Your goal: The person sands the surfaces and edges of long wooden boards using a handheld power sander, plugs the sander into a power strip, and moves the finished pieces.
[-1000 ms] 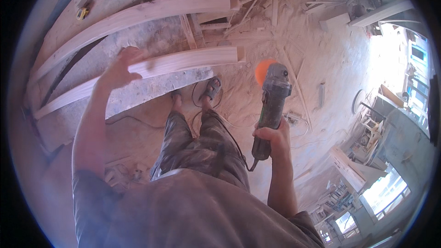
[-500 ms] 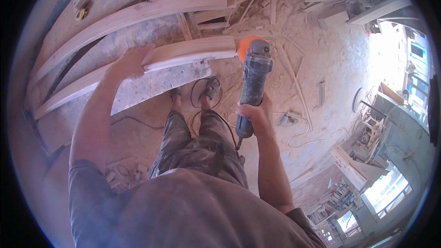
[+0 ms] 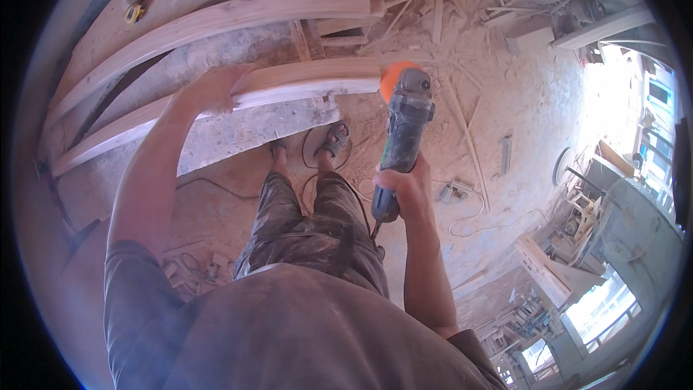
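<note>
Beside the right end of the near beam (image 3: 310,76), we are pointing the grinder (image 3: 408,126) lengthwise far and slightly right; our right grip (image 3: 409,183) is wrapping its handle, our left grip (image 3: 209,92) touching the beam, closure unclear.

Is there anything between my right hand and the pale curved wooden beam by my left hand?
Only the dark grey handheld grinder your right hand grips, its round orange disc at the right end of the beam; nothing else visible intervenes.
</note>
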`<state>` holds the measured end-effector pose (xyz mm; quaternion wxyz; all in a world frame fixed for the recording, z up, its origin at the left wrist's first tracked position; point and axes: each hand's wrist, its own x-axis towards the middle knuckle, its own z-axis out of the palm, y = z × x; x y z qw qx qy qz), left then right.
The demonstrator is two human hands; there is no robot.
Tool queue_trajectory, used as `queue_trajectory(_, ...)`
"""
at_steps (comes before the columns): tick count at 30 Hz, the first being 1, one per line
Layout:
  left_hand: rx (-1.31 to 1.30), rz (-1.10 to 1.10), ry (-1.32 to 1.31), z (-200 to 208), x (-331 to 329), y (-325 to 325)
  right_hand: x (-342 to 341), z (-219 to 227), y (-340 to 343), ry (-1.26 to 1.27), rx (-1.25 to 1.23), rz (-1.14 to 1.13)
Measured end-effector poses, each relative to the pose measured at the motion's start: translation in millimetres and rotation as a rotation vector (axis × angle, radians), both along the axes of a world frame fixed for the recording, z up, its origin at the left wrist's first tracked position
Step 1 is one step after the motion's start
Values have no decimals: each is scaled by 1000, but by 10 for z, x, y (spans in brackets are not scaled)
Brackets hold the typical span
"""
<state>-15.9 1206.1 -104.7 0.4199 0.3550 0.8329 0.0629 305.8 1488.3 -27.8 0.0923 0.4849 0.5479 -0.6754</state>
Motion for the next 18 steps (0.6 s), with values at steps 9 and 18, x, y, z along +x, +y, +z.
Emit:
queue_trajectory(9,15,17,18,3,25,-24,53,78,-17,16,7,-83)
queue_trajectory(18,-17,3,-14,89,-23,38,101,244,1,-65,25,24)
